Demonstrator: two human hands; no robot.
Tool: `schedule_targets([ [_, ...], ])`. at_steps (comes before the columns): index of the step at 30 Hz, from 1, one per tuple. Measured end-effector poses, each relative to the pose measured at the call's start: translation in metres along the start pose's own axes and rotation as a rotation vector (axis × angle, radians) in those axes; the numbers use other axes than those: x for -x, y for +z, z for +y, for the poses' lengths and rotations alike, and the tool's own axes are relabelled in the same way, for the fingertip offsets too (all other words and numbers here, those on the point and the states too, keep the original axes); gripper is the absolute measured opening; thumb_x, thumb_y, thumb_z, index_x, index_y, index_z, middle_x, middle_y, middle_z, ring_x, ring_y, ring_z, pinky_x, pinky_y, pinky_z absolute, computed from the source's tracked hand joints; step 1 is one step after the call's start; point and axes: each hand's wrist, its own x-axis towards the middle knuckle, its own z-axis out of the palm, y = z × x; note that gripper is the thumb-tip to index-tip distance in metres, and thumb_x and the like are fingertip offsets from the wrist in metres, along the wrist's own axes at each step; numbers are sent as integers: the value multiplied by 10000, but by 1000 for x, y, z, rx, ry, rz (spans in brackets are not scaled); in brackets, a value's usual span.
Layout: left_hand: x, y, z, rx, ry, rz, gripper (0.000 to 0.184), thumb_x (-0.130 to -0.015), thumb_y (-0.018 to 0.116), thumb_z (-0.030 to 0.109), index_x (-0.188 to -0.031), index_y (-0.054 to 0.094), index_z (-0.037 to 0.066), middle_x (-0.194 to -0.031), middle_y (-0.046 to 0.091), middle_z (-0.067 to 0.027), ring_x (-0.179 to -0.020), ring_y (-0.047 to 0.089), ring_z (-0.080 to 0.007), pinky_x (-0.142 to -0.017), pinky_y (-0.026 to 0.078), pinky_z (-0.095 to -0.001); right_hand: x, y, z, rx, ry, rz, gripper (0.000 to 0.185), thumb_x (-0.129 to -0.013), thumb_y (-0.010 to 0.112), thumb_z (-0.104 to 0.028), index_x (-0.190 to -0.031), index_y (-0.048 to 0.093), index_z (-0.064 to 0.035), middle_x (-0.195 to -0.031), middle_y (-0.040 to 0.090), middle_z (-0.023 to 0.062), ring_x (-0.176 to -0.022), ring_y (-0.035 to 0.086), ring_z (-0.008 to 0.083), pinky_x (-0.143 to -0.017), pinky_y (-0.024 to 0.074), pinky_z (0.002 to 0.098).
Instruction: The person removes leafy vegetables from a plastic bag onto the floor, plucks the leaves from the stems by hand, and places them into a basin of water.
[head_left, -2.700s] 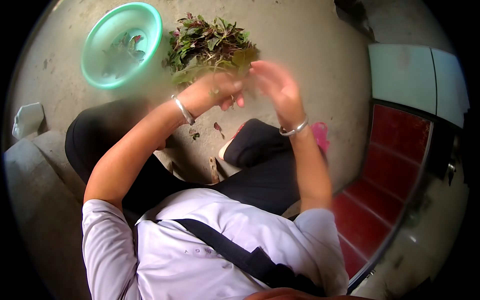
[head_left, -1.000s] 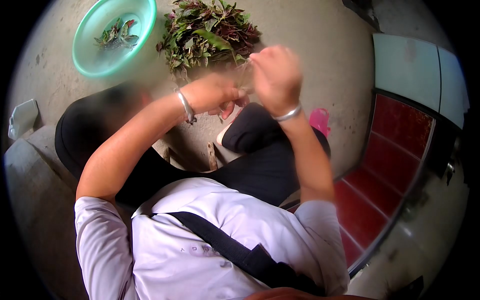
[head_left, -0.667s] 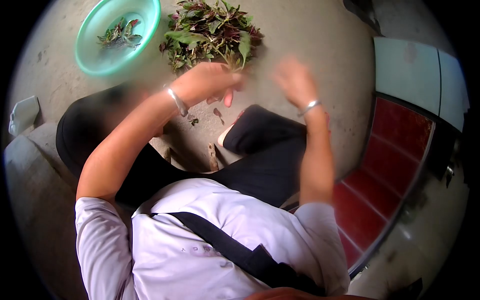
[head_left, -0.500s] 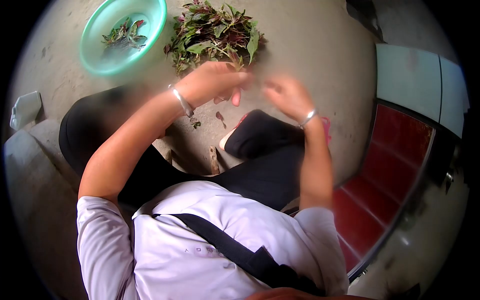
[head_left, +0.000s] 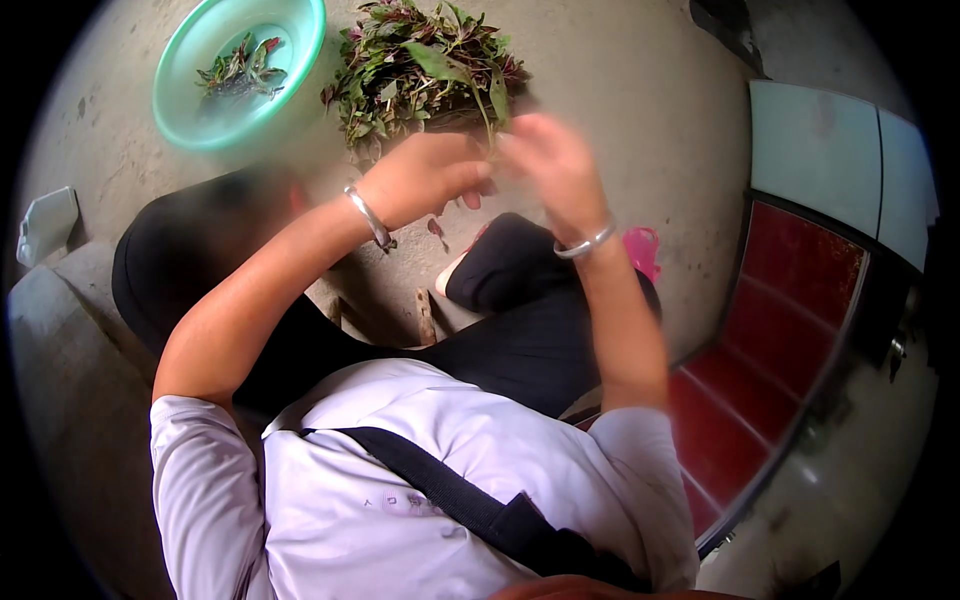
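Note:
A leafy green stem (head_left: 489, 105) stands up from between my hands, its leaves overlapping the view of the pile behind. My left hand (head_left: 425, 180) grips its lower end with curled fingers. Slightly blurred, my right hand (head_left: 558, 172) has its thumb and fingertips pinched at the same stem, close to the left fingers. Just beyond the hands, a heap of green and purple-red leafy vegetables (head_left: 415, 75) lies on the floor. To its left stands a pale green basin (head_left: 168, 115) with a small bunch of leafy tips (head_left: 240, 72) inside.
Concrete floor (head_left: 620, 90) surrounds the heap. My bent legs (head_left: 530, 350) in black trousers frame the space below my hands. A fallen leaf (head_left: 436, 230) lies near my foot. A pink object (head_left: 643, 252) is beside my right knee. Red tiles (head_left: 790, 290) line the right side.
My right hand has moved left and up to the stem, meeting my left hand. The left hand stays nearly in place, with the stem now standing more upright.

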Motion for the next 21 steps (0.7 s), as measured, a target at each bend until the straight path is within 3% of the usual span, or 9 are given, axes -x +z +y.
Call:
schedule_targets([
  [7, 4, 0, 11, 102, -65, 115, 136, -852, 536, 200, -901, 570, 78, -667, 527, 53, -507, 407, -8, -440, 337, -158, 3, -2, -8, -85, 35, -4, 120, -776, 579, -78, -872, 548, -12, -709, 555, 4, -612, 512, 70, -556, 400, 190],
  [21, 2, 3, 5, 244, -34, 157, 130, -822, 579, 189, -929, 577, 114, -695, 525, 69, -530, 394, -1, -468, 301, -142, 7, 0, -15, -215, 101, 32, 185, -747, 553, -27, -925, 511, 3, -778, 556, 38, -625, 518, 91, -567, 414, 206],
])
